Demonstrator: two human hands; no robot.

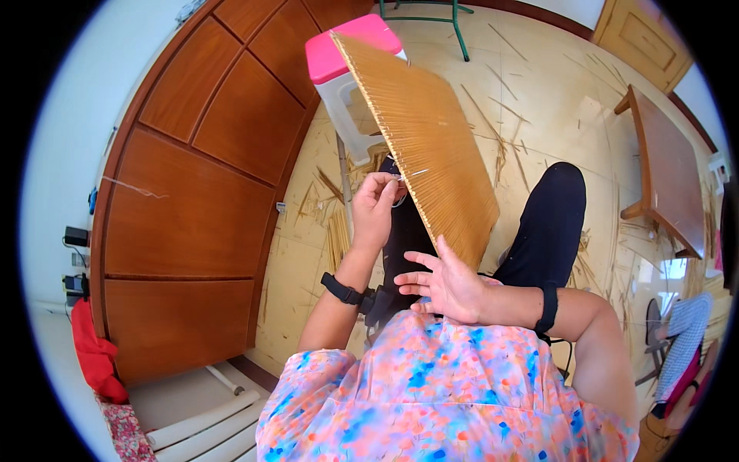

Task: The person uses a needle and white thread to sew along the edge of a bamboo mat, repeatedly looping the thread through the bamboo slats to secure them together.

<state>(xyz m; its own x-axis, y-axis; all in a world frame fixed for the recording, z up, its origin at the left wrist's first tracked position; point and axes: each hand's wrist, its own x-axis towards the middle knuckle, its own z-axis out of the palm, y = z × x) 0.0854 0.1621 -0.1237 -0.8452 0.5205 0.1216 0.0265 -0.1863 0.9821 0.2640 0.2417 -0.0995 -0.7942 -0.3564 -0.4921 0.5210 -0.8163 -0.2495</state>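
Note:
A tan panel of thin, close-set stalks (431, 115) stands tilted over my lap, its beaded-looking stitched edge facing left. My left hand (376, 206) is closed in a pinch beside that edge, at a thin, pale needle-like piece (420, 172) that shows across the edge. A thin pale loop hangs by the fingertips; whether it is thread is too small to tell. Below the panel's near corner, my right hand (450, 283) is open with fingers spread and palm turned up. Its fingertips come close to the corner; I cannot tell whether they touch.
Past the panel stands a pink-topped white plastic stool (339, 81). A large wooden cabinet (185, 208) fills the left. On the right is a low wooden table (673, 169). Loose stalks (493, 127) litter the tiled floor. Another person's legs (685, 331) show at the lower right.

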